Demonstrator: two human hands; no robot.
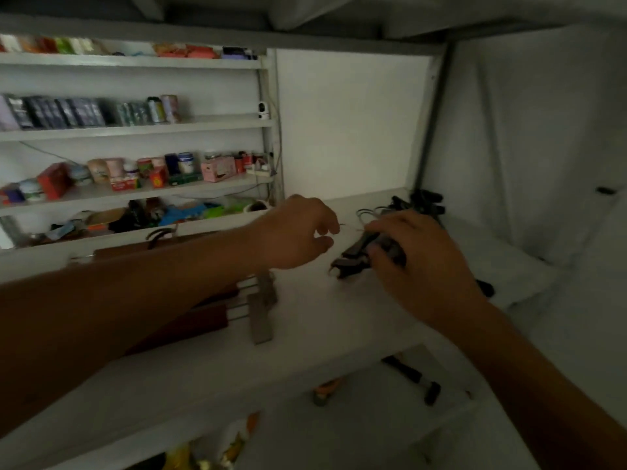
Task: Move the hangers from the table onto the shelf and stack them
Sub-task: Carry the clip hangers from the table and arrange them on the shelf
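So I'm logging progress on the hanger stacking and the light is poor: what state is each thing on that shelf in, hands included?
Right hand: closed on dark hangers, low over the shelf.
Left hand: fingers pinched near a wire hook; contact unclear.
Wooden hangers: lying flat on the shelf, partly hidden by the left arm.
Dark pile: resting at the back corner.

White shelf (339,320), black hangers (419,203) at the back, dark brown wooden hangers (200,320) with grey clips (259,322), pink box (219,168)
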